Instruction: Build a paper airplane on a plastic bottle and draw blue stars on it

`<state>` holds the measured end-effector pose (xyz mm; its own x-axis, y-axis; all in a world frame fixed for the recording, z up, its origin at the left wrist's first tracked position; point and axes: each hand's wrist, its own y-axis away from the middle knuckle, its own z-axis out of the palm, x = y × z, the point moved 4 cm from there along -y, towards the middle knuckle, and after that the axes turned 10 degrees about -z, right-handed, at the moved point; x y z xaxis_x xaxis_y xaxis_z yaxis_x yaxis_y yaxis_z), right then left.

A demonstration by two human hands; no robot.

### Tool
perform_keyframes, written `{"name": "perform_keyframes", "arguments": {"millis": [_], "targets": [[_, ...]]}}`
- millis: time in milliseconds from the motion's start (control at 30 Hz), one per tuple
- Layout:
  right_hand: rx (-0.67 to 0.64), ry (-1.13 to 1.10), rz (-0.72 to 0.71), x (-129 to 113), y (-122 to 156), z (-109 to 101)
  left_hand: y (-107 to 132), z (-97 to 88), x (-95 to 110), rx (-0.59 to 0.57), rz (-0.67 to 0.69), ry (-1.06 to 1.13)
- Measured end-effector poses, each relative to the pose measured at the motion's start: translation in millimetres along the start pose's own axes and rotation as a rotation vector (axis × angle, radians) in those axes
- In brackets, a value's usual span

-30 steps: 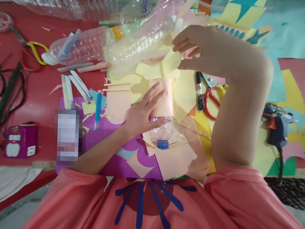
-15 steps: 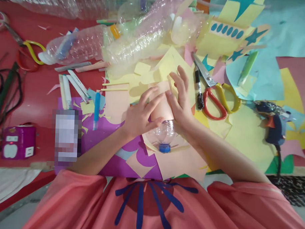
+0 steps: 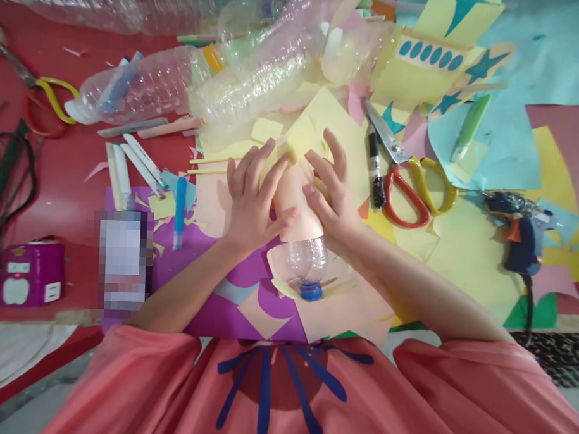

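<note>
A clear plastic bottle (image 3: 307, 255) lies on its side with its blue cap (image 3: 311, 290) towards me. Peach paper (image 3: 297, 204) is wrapped round its body, and a yellow piece (image 3: 296, 147) shows at the far end. My left hand (image 3: 252, 206) is at the left of the wrapped bottle, fingers spread, with the thumb over the paper. On the other side, my right hand (image 3: 335, 196) has its fingers apart and its thumb against the paper. Both hands touch the bottle lightly; the undersides of the fingers are hidden.
Scissors (image 3: 414, 190) and a black marker (image 3: 376, 172) lie to the right, with a glue gun (image 3: 524, 235) farther out. Clear bottles (image 3: 146, 85) fill the back. Markers (image 3: 142, 167), a blurred-out phone (image 3: 124, 259) and a purple box (image 3: 31, 274) are on the left. Paper scraps surround the bottle.
The wrapped bottle has shifted slightly towards me, and its far end now shows more. My left hand has moved a little left with its fingers more stretched; my right hand has shifted slightly left.
</note>
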<state>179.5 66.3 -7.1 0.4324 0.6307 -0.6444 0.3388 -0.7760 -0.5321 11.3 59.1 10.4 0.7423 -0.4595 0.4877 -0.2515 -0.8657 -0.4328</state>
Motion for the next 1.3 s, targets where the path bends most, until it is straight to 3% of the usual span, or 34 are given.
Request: {"name": "perform_keyframes", "arguments": {"millis": [167,267,400,867,1300], "targets": [[0.075,-0.011,-0.092,-8.7,-3.1,-2.6,-2.2,0.6,-0.4,-0.089,-0.015,0.003],[0.049,0.020,-0.055,-9.4,-3.7,-3.5,-4.0,0.0,0.3,-0.130,-0.047,0.028],[-0.004,0.040,0.003,-7.3,-3.9,-4.6,-4.6,-0.4,1.1,-0.140,-0.049,0.017],[0.056,0.070,-0.052,-10.0,-0.8,-2.1,-4.6,-1.1,1.8,-0.173,-0.037,-0.003],[0.041,0.163,-0.014,-6.2,-0.1,2.3,-0.7,0.4,3.3,-0.075,0.030,0.051]]}}
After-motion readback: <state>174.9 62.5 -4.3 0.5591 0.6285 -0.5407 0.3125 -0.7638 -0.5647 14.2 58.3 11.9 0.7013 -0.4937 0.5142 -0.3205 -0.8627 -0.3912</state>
